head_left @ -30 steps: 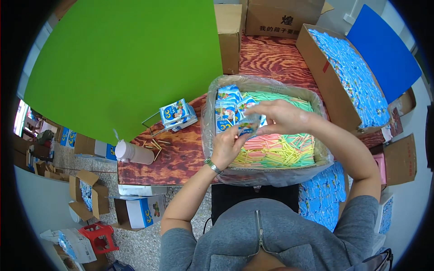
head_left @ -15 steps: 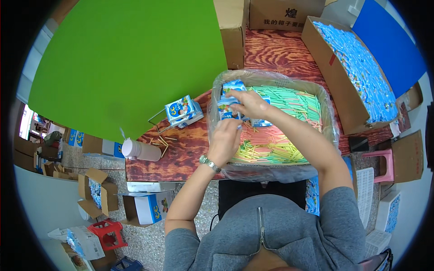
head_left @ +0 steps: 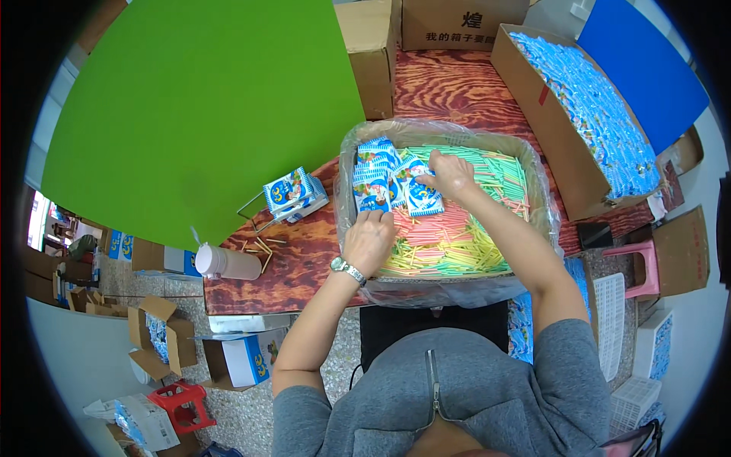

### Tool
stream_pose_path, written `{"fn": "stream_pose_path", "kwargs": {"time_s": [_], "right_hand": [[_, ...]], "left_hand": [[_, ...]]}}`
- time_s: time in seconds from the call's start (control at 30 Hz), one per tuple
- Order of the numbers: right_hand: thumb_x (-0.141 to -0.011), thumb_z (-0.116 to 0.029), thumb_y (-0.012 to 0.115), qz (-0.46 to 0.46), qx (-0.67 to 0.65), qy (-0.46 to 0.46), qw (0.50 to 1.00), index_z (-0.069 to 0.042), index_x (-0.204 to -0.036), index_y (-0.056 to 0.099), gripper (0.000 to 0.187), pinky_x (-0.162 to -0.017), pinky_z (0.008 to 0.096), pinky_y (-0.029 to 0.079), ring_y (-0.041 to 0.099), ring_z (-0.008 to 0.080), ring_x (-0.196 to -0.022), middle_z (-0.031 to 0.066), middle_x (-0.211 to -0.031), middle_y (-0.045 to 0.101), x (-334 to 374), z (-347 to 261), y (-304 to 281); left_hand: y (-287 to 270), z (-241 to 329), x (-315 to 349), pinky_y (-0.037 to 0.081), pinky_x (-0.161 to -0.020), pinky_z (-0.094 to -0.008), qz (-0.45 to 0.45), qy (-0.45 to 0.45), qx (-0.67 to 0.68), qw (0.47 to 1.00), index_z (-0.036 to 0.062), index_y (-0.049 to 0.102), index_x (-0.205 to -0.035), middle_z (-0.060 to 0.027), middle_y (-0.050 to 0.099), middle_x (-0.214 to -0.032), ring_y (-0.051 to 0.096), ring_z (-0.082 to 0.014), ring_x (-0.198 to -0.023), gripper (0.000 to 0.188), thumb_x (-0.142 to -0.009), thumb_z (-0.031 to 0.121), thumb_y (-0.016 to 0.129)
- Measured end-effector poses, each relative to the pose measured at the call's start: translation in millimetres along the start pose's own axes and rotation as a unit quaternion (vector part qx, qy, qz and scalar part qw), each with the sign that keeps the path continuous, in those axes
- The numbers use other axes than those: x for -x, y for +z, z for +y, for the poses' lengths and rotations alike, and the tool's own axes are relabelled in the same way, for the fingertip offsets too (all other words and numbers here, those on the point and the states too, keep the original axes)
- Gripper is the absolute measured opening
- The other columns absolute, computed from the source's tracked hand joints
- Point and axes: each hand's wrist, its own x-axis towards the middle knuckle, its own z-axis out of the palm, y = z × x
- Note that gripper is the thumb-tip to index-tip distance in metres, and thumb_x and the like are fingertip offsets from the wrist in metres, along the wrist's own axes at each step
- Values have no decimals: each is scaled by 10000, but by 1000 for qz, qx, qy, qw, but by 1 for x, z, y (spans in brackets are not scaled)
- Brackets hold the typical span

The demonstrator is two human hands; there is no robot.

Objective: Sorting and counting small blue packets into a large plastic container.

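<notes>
A carton lined with clear plastic [head_left: 544,221] holds many thin pastel sticks [head_left: 495,177] in green, pink and yellow. Several blue-and-white printed packets [head_left: 371,194] lie on the sticks at its left side. My left hand [head_left: 369,242], wearing a wristwatch, has its fingers bent together at the lower edge of the near-left packet; what they pinch, if anything, is hidden. My right hand [head_left: 452,175] is over the sticks, thumb and forefinger apart. Its thumb is at the upper right edge of a tilted packet [head_left: 424,198].
Left of the carton, more packets rest on a wire stand [head_left: 255,209], near loose sticks and a pale pink bottle [head_left: 227,263]. A green board [head_left: 205,114] rises behind them. A long box full of blue packets [head_left: 533,114] stands at right, with cardboard boxes [head_left: 373,72] at the back.
My right hand has moved right, off the packets, uncovering them. My left hand has drawn slightly down and away from it. The view has shifted a little.
</notes>
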Motion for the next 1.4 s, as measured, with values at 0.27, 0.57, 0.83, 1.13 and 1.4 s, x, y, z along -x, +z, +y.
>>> {"fn": "stream_pose_path", "kwargs": {"time_s": [0.27, 0.57, 0.83, 1.13, 1.4], "right_hand": [[-842, -303, 714, 79, -194, -42, 977, -67, -1174, 587, 426, -637, 397, 483, 645, 252, -683, 106, -736, 657, 19, 13, -18], [-917, -240, 654, 48, -381, -152, 911, -28, -1079, 579, 277, -580, 268, 437, 542, 83, -655, 34, -772, 615, 65, -3, -49], [-859, -197, 670, 244, -195, -230, 922, -63, -930, 682, 152, -669, 391, 505, 653, 287, -768, 110, -868, 660, 22, 12, -44], [-916, -122, 625, 182, -285, -201, 919, -5, -1012, 653, 154, -604, 293, 511, 673, 145, -689, 80, -784, 673, 61, 30, -85], [-873, -201, 677, 181, -233, -289, 911, -45, -920, 663, 163, -588, 340, 493, 653, 241, -676, 102, -760, 655, 92, 15, -94]], "left_hand": [[-5, 13, -14, 503, -813, -399, 130, -38, 76, 988, -18, 611, -1086, -157, 666, -998, 621, -312, -960, 318, -855, 186, 688], [-13, 38, -39, 489, -637, -208, 96, -158, 706, 683, -24, 667, -983, 8, 670, -824, 585, -44, -705, 221, -904, 182, 685], [37, 1, -83, 412, -513, -366, 112, -181, 383, 899, -6, 659, -720, -37, 585, -570, 537, -120, -536, 418, -933, 350, 607], [8, 22, -88, 474, -690, -426, 422, -1, -36, 906, 0, 674, -860, -88, 627, -659, 600, -264, -699, 309, -900, 304, 635], [-5, 39, -47, 335, -493, -219, 15, -57, 519, 853, 9, 663, -779, 45, 540, -595, 425, -20, -569, 260, -914, 230, 678]]}}
